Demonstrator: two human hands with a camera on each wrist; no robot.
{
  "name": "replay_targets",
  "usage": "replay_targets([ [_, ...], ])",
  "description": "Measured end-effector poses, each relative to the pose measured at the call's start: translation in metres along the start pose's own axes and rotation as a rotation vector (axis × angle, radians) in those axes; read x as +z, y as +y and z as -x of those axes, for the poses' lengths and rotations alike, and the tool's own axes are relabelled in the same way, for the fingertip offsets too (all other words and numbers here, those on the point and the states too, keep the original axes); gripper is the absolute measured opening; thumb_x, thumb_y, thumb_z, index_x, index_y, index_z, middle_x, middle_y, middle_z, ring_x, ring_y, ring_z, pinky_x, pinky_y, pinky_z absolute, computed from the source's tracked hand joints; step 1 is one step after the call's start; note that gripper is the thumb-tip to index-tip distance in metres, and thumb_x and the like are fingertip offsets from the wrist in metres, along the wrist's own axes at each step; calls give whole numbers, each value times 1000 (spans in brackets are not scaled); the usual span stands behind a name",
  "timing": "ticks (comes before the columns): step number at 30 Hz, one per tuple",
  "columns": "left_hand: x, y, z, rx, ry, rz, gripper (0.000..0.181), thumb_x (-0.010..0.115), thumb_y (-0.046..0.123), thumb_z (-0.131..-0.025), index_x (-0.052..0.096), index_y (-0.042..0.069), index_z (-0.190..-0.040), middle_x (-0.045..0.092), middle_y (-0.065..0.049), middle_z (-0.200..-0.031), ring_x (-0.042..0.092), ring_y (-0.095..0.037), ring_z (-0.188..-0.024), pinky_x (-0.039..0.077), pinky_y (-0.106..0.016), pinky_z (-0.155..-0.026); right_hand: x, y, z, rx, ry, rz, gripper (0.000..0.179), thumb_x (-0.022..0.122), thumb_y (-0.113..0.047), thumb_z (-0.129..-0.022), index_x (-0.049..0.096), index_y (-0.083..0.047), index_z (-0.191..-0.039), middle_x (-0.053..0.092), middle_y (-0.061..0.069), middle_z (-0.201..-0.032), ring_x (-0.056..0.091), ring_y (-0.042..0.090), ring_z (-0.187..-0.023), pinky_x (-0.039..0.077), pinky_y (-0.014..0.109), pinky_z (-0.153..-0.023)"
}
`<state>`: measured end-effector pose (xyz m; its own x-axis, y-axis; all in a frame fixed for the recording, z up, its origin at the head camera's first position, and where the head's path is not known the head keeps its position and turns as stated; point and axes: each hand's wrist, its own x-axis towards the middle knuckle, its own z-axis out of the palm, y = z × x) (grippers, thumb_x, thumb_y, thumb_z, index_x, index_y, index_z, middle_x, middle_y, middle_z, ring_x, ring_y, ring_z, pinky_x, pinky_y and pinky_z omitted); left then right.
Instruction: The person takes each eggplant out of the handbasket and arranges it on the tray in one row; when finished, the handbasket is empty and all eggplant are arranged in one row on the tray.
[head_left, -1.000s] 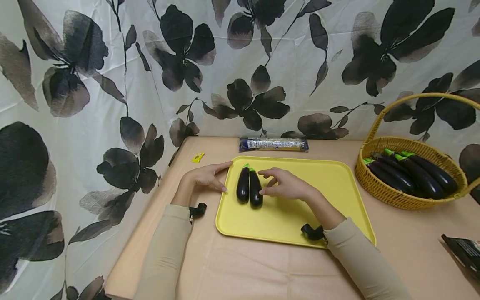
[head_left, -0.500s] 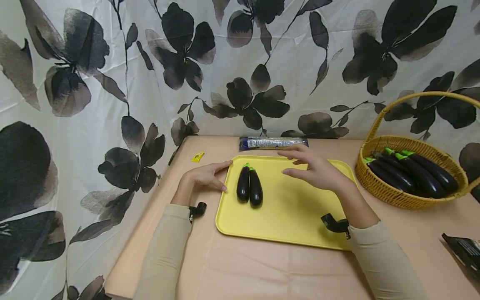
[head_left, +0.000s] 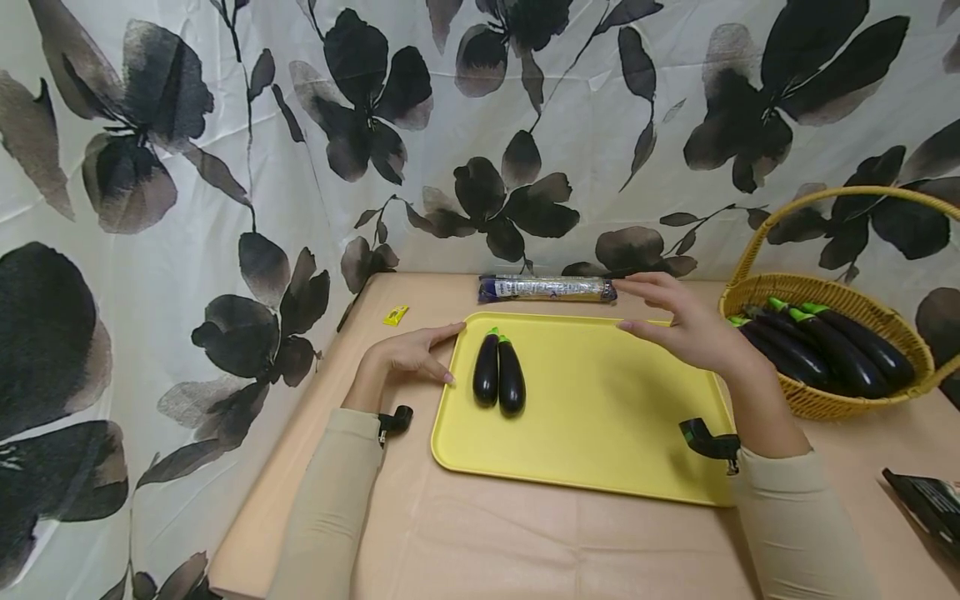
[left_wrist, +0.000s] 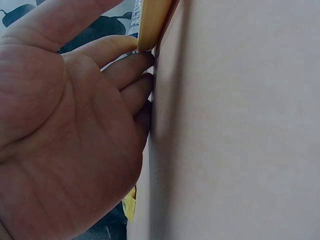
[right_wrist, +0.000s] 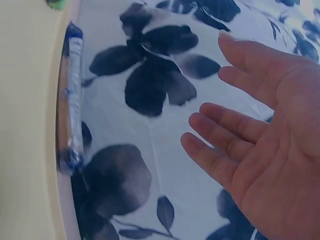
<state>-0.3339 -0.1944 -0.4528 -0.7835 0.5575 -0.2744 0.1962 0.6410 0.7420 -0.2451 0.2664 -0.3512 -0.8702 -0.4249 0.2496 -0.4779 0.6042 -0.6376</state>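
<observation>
Two dark purple eggplants with green caps, a left eggplant (head_left: 486, 368) and a right eggplant (head_left: 512, 379), lie side by side at the left of a yellow tray (head_left: 600, 417). My left hand (head_left: 405, 352) rests at the tray's left edge, thumb and index finger spread along the rim. In the left wrist view, its fingertips meet the tray's edge (left_wrist: 150, 27) near the tabletop. My right hand (head_left: 701, 329) hovers above the tray's right side with loosely extended fingers, holding nothing. Close by on the right stands a wicker basket (head_left: 810, 408) holding several eggplants (head_left: 847, 354).
A blue-and-silver wrapped roll (head_left: 547, 288) lies behind the tray. A small yellow packet (head_left: 396, 315) is left of it. At the right edge sits a black packet (head_left: 926, 504). Floral cloth (head_left: 600, 167) hangs along the back and left of the table.
My right hand has left the right eggplant and travelled right over the tray towards the basket. The left hand and both eggplants on the tray have stayed put.
</observation>
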Motion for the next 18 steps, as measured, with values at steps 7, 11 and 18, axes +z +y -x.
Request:
replay_targets([
  [7, 1, -1, 0, 8, 4, 6, 119, 97, 29, -72, 25, 17, -167, 20, -1, -175, 9, -21, -162, 10, -44, -133, -27, 10, 17, 99, 44, 26, 60, 69, -35, -102, 49, -19, -156, 35, 17, -166, 43, 50, -141, 42, 75, -104],
  [11, 2, 0, 1, 12, 6, 3, 119, 97, 30, -72, 25, 17, -167, 20, 0, -175, 9, -20, -162, 10, -45, -133, -41, 21, 26, 94, 101, 57, 61, 69, -30, -102, 48, -17, -157, 39, 18, -163, 45, 47, -139, 41, 71, -108],
  [18, 2, 1, 3, 18, 6, 5, 120, 97, 30, -72, 25, 17, -167, 20, 1, -175, 9, -21, -163, 10, -46, -133, -59, 37, 39, 152, 166, 95, 63, 70, -33, -101, 47, -22, -159, 43, 21, -160, 45, 48, -137, 42, 70, -107],
])
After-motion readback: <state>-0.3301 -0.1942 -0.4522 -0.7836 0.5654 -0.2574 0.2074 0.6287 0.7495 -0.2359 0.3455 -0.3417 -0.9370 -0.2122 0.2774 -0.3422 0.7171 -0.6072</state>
